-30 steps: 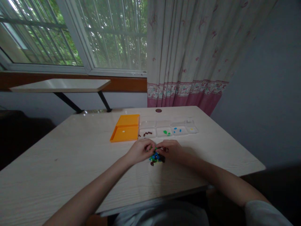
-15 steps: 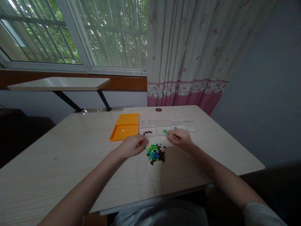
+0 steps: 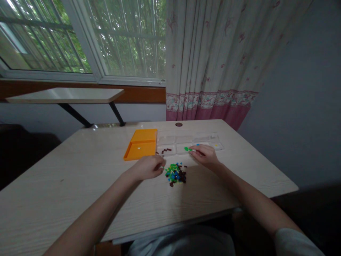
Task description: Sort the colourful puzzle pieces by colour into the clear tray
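Observation:
My left hand (image 3: 150,167) is closed in a pinch just left of a pile of small building blocks (image 3: 176,173), coloured green, blue, brown and yellow. A speck of green shows at its fingertips; its shape is too small to tell. Over a clear plastic tray (image 3: 181,153), my right hand (image 3: 204,155) pinches a small green block, mostly hidden by the fingers. Green blocks (image 3: 187,149) lie in the tray at those fingertips. Brown blocks (image 3: 166,150) sit in the compartment to the left, and a blue block (image 3: 198,144) shows behind my right hand.
An open orange case (image 3: 140,151) with a small white piece inside lies left of the clear tray. A yellow piece (image 3: 216,145) sits in the right-hand compartment. A raised shelf (image 3: 69,94) stands at the back left, and a curtain (image 3: 207,71) hangs behind the table.
My left hand has come down slightly toward me, alongside the pile. The right hand stays at the green blocks with barely any movement. The view has shifted a little.

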Demonstrator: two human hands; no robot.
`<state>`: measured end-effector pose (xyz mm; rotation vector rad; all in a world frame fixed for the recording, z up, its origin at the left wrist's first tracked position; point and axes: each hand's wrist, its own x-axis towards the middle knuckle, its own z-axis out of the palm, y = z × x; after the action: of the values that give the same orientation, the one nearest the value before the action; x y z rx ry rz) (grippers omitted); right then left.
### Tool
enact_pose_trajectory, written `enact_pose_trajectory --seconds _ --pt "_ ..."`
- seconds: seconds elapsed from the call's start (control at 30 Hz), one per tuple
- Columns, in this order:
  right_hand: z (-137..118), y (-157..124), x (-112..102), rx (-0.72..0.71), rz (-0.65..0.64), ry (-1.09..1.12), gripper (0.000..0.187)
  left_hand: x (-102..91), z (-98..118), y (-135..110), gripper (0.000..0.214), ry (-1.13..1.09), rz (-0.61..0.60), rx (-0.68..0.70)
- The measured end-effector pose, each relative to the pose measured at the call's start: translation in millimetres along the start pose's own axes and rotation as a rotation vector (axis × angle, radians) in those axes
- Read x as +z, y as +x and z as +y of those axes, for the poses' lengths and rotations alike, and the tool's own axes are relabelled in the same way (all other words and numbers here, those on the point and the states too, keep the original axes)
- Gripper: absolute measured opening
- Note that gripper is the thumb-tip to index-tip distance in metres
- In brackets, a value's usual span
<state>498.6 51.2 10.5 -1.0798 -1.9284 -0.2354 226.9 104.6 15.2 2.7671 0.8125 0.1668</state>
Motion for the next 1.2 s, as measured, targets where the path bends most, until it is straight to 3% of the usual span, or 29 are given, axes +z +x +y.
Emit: enact_pose_trajectory --seconds 0.23,0.5,0.77,0.9,1.1,1.2 --pt "1 0 0 0.034 -0.042 -0.034 0.022 0.1 0 0 0.014 0.043 0.002 0.02" --pt "24 0 6 0.314 -0.269 -0.171 0.02 -0.1 3 0 0.012 0.042 0.023 0.002" --pt "31 0 10 0.404 -0.298 -0.233 0.027 -0.7 4 4 0.017 -0.113 0.111 -0.012" --pt "22 -1 14 0.362 -0.316 -0.187 0.025 5.0 6 7 0.023 -0.181 0.173 -0.028" --pt "-20 -8 30 0.072 -0.316 0.006 0.019 9.7 25 10 0.022 -0.249 0.198 0.044" --pt "-36 -11 34 0.02 -0.334 0.048 0.017 12.7 31 11 0.022 -0.257 0.215 0.021"
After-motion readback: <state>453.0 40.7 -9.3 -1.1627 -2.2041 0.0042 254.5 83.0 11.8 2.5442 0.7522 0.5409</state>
